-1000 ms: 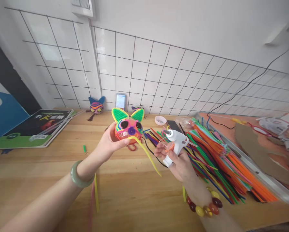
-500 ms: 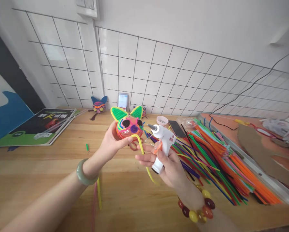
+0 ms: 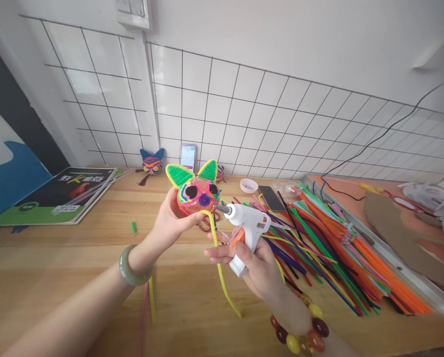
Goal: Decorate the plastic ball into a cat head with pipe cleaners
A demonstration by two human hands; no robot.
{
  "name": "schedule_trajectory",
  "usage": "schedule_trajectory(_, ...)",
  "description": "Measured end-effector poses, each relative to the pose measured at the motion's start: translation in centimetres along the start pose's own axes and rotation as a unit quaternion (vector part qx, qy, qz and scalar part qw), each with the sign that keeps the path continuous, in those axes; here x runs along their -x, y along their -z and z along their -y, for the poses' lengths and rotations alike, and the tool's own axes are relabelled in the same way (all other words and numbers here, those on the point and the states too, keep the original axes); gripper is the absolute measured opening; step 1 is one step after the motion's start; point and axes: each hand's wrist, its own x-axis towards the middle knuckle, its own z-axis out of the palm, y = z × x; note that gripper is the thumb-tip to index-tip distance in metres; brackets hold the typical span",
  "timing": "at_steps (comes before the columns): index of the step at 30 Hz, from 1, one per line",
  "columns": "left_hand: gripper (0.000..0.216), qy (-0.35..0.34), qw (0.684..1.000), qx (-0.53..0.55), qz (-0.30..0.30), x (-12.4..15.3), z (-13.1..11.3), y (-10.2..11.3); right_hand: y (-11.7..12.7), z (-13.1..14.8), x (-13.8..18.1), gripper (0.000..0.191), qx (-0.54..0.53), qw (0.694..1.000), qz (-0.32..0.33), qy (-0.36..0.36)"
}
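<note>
My left hand (image 3: 170,224) grips a colourful pipe-cleaner animal head (image 3: 196,191) with green ears, held above the wooden table (image 3: 77,248). A yellow pipe cleaner (image 3: 218,263) hangs down from the head. My right hand (image 3: 249,260) is closed round a white hot glue gun (image 3: 246,229) with an orange trigger. The gun's metal nozzle points left and sits right at the side of the head.
A large spread of coloured pipe cleaners (image 3: 329,238) lies to the right, beside a metal-edged tray (image 3: 411,277) with brown cardboard. A phone (image 3: 270,197), a small pink dish (image 3: 249,185), booklets (image 3: 58,196) at left, another small mask (image 3: 152,162) and a wire grid wall at the back.
My right hand brought the glue gun left and tipped its nozzle down to the animal head. My left hand raised the head slightly.
</note>
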Motion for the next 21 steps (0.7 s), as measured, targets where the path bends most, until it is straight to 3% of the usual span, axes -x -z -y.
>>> schedule_trajectory(4,0.049,0.016,0.999,0.024,0.034,0.1,0.2,0.2,0.8,0.1,0.5,0.024,0.07,0.996,-0.05,0.005)
schedule_trajectory(11,0.059,0.02,0.993,0.073,0.092,0.0,-0.1,0.5,2.8,1.4,1.0,0.017,0.226,0.947,-0.182,0.14)
schedule_trajectory(17,0.056,0.023,0.993,0.071,0.094,0.1,-0.6,0.3,3.4,1.4,0.6,0.018,0.275,0.927,-0.188,0.171)
schedule_trajectory(21,0.053,0.022,0.996,0.049,0.068,0.3,-0.6,-0.4,3.1,0.4,0.8,0.021,0.225,0.952,-0.155,0.138)
